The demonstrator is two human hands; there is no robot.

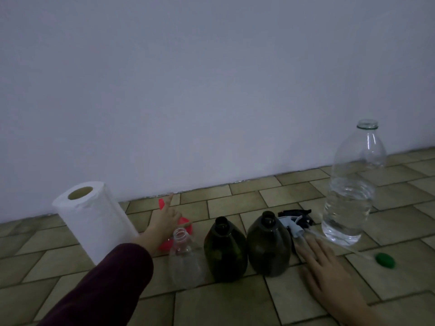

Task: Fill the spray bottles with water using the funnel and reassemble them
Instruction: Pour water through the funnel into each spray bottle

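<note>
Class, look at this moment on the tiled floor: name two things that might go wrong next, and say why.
1. The left hand reaches past the clear spray bottle for the red funnel; the sleeve could topple it.
2. The tall water bottle stands uncapped beside the right hand; a knock might spill it.

Dim, flat light; soft blur throughout; edges bowed by wide-angle lens.
</note>
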